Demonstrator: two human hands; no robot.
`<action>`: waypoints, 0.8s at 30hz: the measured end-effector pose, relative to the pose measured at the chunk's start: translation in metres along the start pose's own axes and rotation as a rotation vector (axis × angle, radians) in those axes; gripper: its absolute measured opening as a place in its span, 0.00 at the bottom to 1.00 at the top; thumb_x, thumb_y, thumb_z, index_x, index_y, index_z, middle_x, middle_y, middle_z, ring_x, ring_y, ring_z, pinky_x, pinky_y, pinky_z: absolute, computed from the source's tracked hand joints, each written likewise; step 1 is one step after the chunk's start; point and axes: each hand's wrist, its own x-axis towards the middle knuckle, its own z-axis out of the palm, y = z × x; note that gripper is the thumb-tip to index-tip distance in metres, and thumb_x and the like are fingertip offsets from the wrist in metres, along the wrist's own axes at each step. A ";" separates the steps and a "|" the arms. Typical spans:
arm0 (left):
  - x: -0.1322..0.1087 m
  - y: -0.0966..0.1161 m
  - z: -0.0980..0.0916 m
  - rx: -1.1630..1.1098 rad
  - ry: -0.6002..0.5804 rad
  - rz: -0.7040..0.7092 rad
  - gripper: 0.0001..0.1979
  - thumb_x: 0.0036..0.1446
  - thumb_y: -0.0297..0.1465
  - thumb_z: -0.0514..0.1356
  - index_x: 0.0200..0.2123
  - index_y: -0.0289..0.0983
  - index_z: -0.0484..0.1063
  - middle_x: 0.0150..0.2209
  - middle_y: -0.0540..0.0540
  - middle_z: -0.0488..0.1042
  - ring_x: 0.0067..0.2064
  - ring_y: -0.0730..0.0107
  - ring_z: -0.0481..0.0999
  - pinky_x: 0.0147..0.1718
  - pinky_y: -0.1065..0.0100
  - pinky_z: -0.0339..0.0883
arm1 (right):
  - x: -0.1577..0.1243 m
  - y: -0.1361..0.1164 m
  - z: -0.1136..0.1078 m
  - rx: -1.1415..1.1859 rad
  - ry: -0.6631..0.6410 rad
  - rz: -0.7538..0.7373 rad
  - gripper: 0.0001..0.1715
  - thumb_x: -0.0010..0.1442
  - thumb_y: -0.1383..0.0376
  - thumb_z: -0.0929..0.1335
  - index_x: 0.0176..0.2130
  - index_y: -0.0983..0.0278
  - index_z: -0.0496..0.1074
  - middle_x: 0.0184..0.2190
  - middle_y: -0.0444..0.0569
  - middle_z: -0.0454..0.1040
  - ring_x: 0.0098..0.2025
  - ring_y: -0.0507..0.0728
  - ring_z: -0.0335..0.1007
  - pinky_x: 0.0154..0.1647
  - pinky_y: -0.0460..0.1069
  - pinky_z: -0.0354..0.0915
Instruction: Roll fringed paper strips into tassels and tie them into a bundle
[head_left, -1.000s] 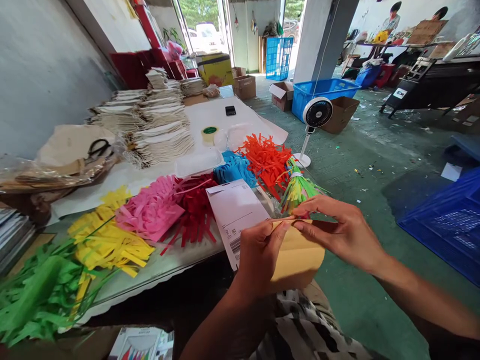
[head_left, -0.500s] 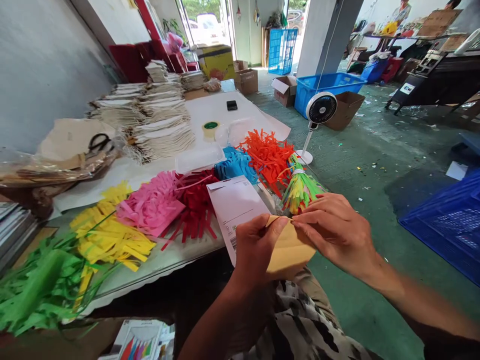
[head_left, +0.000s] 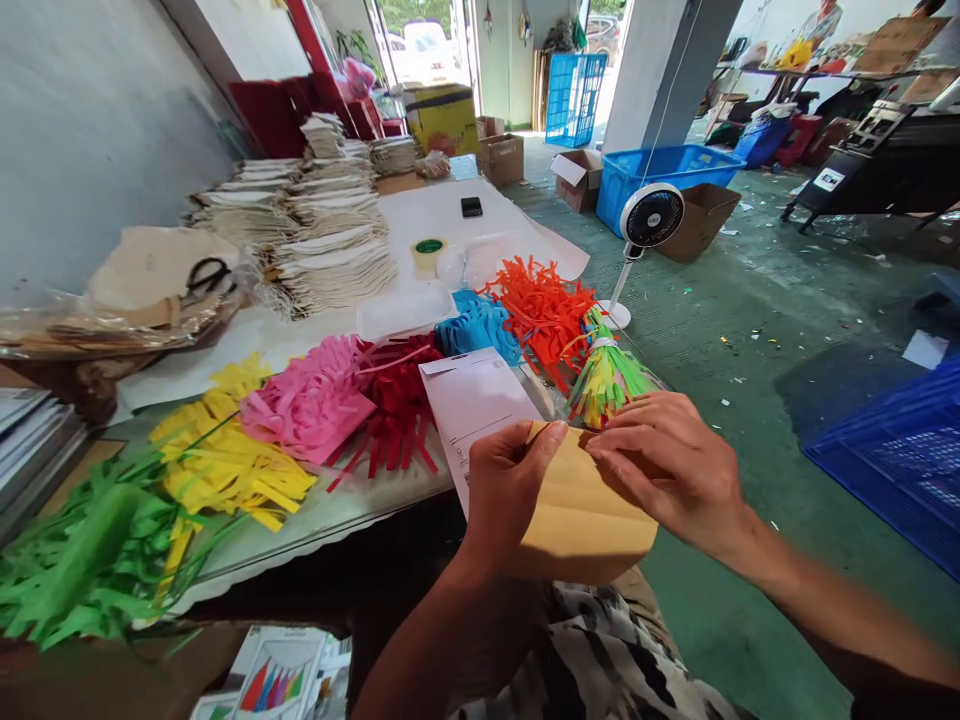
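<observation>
No wording, brand or number can be read with certainty. On the packet (head_left: 480, 392), a thin line and small symbols are printed, too fine to be made out. Beyond the packet and to its right, a pale mark is borne at the hub of the fan (head_left: 652, 216); its letters cannot be resolved. Farther off on the same side, a white label (head_left: 829, 180) with a dark mark, likewise illegible, is carried by the black machine (head_left: 874, 155). Nearer than the packet and to its left, a heading is printed on the leaflet (head_left: 274, 672), too small to be deciphered.
</observation>
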 end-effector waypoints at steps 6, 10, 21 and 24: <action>-0.002 -0.002 -0.001 0.060 0.023 0.087 0.19 0.60 0.39 0.67 0.21 0.35 0.72 0.22 0.53 0.62 0.28 0.75 0.58 0.26 0.72 0.53 | 0.006 -0.001 0.005 0.035 -0.051 0.101 0.14 0.67 0.65 0.74 0.52 0.57 0.79 0.44 0.51 0.84 0.45 0.60 0.81 0.47 0.57 0.73; -0.005 -0.005 0.000 0.085 0.026 0.130 0.23 0.60 0.38 0.67 0.18 0.36 0.64 0.21 0.54 0.58 0.27 0.76 0.56 0.25 0.72 0.51 | 0.005 -0.004 0.008 0.058 -0.043 0.128 0.08 0.68 0.67 0.73 0.46 0.55 0.80 0.39 0.47 0.84 0.42 0.58 0.81 0.46 0.56 0.73; -0.004 -0.005 -0.016 0.115 0.057 0.100 0.24 0.61 0.42 0.65 0.20 0.36 0.64 0.22 0.53 0.55 0.28 0.75 0.54 0.26 0.71 0.49 | 0.004 -0.005 0.017 0.079 -0.085 0.177 0.10 0.67 0.66 0.73 0.49 0.55 0.78 0.43 0.49 0.83 0.46 0.62 0.80 0.48 0.59 0.73; -0.005 -0.007 -0.019 0.087 0.061 0.101 0.23 0.61 0.42 0.65 0.20 0.36 0.64 0.23 0.53 0.55 0.29 0.75 0.54 0.27 0.71 0.51 | 0.005 -0.005 0.021 0.095 -0.118 0.196 0.17 0.67 0.65 0.74 0.55 0.55 0.77 0.46 0.50 0.83 0.48 0.62 0.79 0.48 0.59 0.73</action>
